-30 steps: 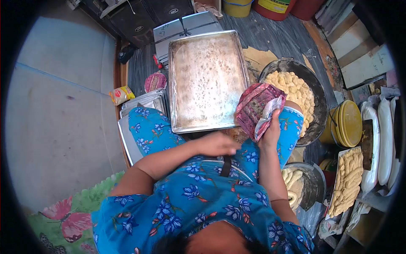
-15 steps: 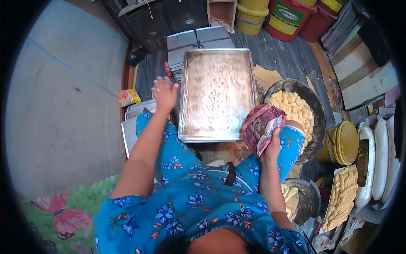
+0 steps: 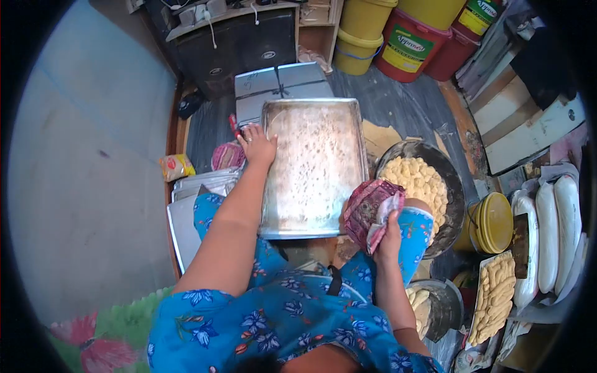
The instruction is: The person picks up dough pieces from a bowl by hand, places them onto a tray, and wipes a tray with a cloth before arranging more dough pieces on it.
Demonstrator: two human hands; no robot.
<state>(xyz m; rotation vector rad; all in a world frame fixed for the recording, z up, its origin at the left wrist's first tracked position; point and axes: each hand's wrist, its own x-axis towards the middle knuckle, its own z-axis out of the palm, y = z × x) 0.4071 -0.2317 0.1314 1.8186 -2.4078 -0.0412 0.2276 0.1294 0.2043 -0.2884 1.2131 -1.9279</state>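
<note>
A large worn metal baking tray (image 3: 314, 163) lies in front of me on the floor. My left hand (image 3: 257, 147) rests on its left rim, fingers gripping the edge. My right hand (image 3: 390, 231) holds a bunched red patterned cloth (image 3: 370, 207) above my right knee, just right of the tray's near corner.
A dark round pan of pale dough pieces (image 3: 421, 183) sits right of the tray. A stack of flat trays (image 3: 186, 205) lies at the left, boxes (image 3: 280, 84) beyond. Yellow and red buckets (image 3: 404, 37) stand at the back. A tray of shaped dough (image 3: 494, 297) is at right.
My left hand reached from my lap out to the left, then settled on the tray's left rim. The cloth stays held in my right hand.
</note>
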